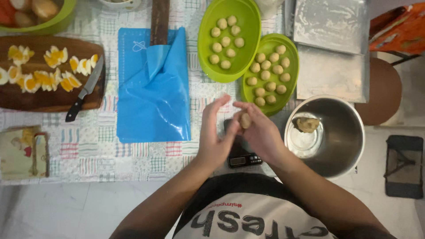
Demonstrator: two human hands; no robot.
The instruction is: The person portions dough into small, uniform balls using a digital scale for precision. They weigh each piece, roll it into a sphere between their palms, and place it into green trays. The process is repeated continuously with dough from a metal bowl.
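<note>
A small beige dough ball (245, 120) sits between my two palms, above a black kitchen scale (242, 158). My left hand (216, 134) presses against it with fingers stretched flat and upward. My right hand (260, 130) cups it from the other side. Two green oval trays lie just beyond my hands: the farther tray (248, 17) and the nearer tray (293, 75), each holding several finished dough balls. To my right, a steel bowl (345, 132) contains a lump of leftover dough (307, 124).
A folded blue silicone mat (152, 93) lies left of my hands with a wooden rolling pin (159, 17) above it. A wooden board (48, 99) carries several cut boiled eggs and a knife (85, 90). Floured metal trays (332, 48) sit behind the bowl.
</note>
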